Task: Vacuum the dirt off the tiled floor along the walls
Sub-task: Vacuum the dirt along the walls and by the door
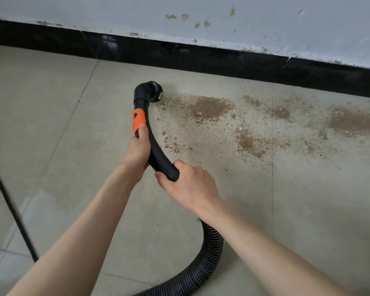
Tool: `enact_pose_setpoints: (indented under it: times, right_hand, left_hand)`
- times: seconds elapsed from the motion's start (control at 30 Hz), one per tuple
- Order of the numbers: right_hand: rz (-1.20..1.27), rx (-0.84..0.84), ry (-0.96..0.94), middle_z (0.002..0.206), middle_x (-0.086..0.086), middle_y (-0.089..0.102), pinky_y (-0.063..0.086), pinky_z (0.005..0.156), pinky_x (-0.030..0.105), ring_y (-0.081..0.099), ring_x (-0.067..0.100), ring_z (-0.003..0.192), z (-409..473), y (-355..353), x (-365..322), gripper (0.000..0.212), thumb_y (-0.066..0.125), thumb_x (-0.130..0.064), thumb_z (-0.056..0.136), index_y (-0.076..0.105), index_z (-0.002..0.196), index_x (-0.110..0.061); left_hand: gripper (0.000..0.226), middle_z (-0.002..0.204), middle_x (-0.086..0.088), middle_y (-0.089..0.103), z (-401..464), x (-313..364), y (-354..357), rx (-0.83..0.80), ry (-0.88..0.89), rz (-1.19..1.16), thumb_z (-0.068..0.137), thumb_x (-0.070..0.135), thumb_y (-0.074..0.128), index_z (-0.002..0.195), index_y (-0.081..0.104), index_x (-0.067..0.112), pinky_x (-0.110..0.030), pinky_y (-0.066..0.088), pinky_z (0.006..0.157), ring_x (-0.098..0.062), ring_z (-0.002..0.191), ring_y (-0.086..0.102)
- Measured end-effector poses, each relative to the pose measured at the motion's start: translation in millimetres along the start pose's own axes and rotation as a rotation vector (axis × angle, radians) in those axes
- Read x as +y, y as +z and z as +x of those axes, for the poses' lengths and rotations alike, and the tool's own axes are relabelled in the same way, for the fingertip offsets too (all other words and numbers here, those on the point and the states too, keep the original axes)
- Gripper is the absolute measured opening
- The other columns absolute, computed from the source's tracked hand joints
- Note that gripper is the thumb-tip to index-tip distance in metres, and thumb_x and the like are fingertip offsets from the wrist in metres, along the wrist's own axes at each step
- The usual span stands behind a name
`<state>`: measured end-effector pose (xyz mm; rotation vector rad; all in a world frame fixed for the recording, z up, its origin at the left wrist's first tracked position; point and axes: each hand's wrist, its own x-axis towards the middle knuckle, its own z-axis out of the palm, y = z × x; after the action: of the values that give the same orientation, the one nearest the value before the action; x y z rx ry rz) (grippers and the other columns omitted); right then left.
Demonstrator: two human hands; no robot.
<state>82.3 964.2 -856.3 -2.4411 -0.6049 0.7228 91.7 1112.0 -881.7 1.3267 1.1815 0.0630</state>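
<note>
Head view shows us partway through the job. The tiled floor (51, 124) to the left of the brush nozzle (156, 91) looks free of grit, while to its right a broad scatter of brown dirt (212, 107) runs along the black skirting (201, 58) of the wall (244, 18), with further patches toward the right edge. We judge most of the visible dirt is left to pick up. The nozzle sits on the floor just at the left edge of the dirt, near the skirting. Our left hand (137, 150) grips the curved black wand (156, 154) just below its orange collar (138, 120), fingers wrapped round it and thumb lying along it. Our right hand (188, 182) holds the wand's lower end, fingers curled round it, where the ribbed hose (209, 253) trails off behind. A dark cable (9, 199) crosses the floor at the left.
</note>
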Motion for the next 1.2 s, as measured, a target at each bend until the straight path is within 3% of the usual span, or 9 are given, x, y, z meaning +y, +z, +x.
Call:
enact_pose_setpoints:
  times: [0.2,0.33,0.47,0.67,0.83,0.93,1.03,1.2]
  right_hand:
    - [0.011,0.049,0.031,0.055,-0.006,0.046,0.028,0.046,0.029,0.043,0.013,0.048,-11.7,-3.8,12.1,0.047,0.050,-0.062,0.088,0.031,0.067,-0.024]
    - [0.025,0.087,0.095,0.055,-0.005,0.047,0.029,0.051,0.034,0.042,0.016,0.049,-23.4,-2.3,17.8,0.047,0.048,-0.062,0.088,0.030,0.067,-0.024]
    - [0.053,0.119,0.147,0.056,-0.006,0.047,0.028,0.051,0.034,0.042,0.014,0.048,-34.1,-2.6,23.7,0.046,0.045,-0.062,0.089,0.029,0.069,-0.025]
    - [0.093,0.137,0.176,0.058,-0.005,0.049,0.031,0.051,0.034,0.046,0.018,0.051,-41.6,-7.8,32.4,0.044,0.044,-0.061,0.091,0.029,0.069,-0.026]
    - [0.107,0.168,0.212,0.057,-0.005,0.048,0.031,0.053,0.035,0.045,0.018,0.051,-48.4,-9.3,40.8,0.044,0.043,-0.060,0.091,0.027,0.069,-0.027]
    - [0.126,0.196,0.242,0.057,-0.006,0.047,0.029,0.051,0.035,0.042,0.012,0.049,-51.8,-11.6,48.6,0.043,0.044,-0.060,0.091,0.028,0.069,-0.027]
    - [0.153,0.219,0.282,0.057,-0.006,0.048,0.030,0.051,0.035,0.042,0.012,0.050,-52.5,-15.2,57.0,0.043,0.045,-0.061,0.090,0.031,0.069,-0.026]
    - [0.182,0.268,0.348,0.058,-0.007,0.052,0.031,0.049,0.032,0.047,0.011,0.053,-47.3,-23.0,69.5,0.042,0.045,-0.063,0.087,0.036,0.069,-0.026]
  left_hand:
    - [0.056,0.098,-0.011,0.058,-4.5,-4.8,16.1,-0.056,0.016,0.068,0.095,0.052,0.033,0.120,0.047,0.004,-0.043,0.051,0.089,-0.027,0.091,0.059]
    - [0.051,0.085,-0.003,0.055,-10.6,-5.0,29.5,-0.129,0.026,0.104,0.096,0.051,0.033,0.115,0.048,0.006,-0.033,0.048,0.068,-0.018,0.077,0.056]
    - [0.049,0.081,-0.004,0.054,-19.6,-3.3,43.0,-0.223,0.034,0.148,0.097,0.050,0.033,0.113,0.049,0.006,-0.029,0.046,0.061,-0.018,0.072,0.055]
    - [0.053,0.086,-0.008,0.054,-29.6,1.4,58.0,-0.302,0.033,0.196,0.096,0.052,0.033,0.116,0.046,0.005,-0.032,0.050,0.068,-0.022,0.076,0.056]
    - [0.045,0.077,-0.007,0.054,-37.8,-1.5,71.9,-0.331,0.068,0.238,0.097,0.050,0.033,0.093,0.051,0.009,-0.033,0.050,0.066,-0.021,0.069,0.056]
    - [0.045,0.080,-0.008,0.053,-39.9,-2.7,84.2,-0.354,0.099,0.280,0.096,0.051,0.033,0.091,0.050,0.010,-0.044,0.052,0.082,-0.026,0.078,0.057]
    - [0.045,0.083,-0.012,0.053,-42.4,-2.8,97.5,-0.380,0.132,0.327,0.096,0.051,0.031,0.083,0.049,0.013,-0.046,0.050,0.086,-0.027,0.079,0.055]
    - [0.049,0.087,-0.013,0.055,-40.8,1.9,121.1,-0.429,0.158,0.375,0.096,0.053,0.031,0.093,0.053,0.008,-0.042,0.051,0.081,-0.026,0.080,0.056]
